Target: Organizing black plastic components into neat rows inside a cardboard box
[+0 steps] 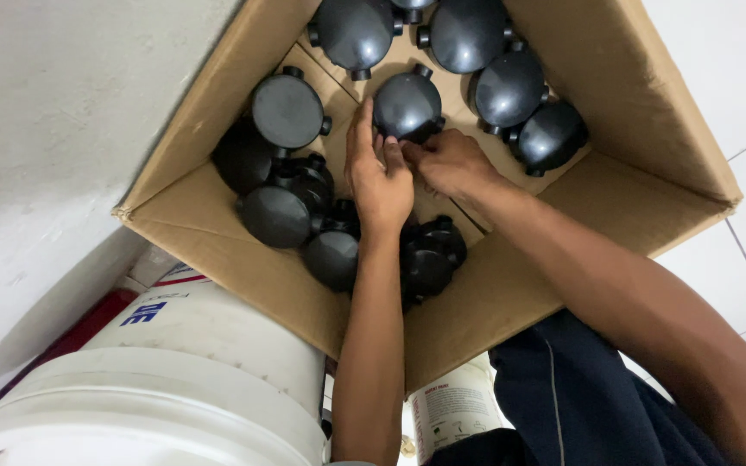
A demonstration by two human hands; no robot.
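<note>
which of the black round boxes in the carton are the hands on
The domed black box at the carton's middle: the left hand and right hand both touch its lower edge. The other black boxes lie apart from the hands' fingers.

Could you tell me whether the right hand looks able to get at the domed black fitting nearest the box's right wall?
Probably yes: the right hand is beside that fitting, with only bare cardboard between them.

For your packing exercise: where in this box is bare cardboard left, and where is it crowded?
Bare cardboard shows along the box's right wall below the dark round fittings, and beside the right hand. The middle around the left hand is crowded.
</note>
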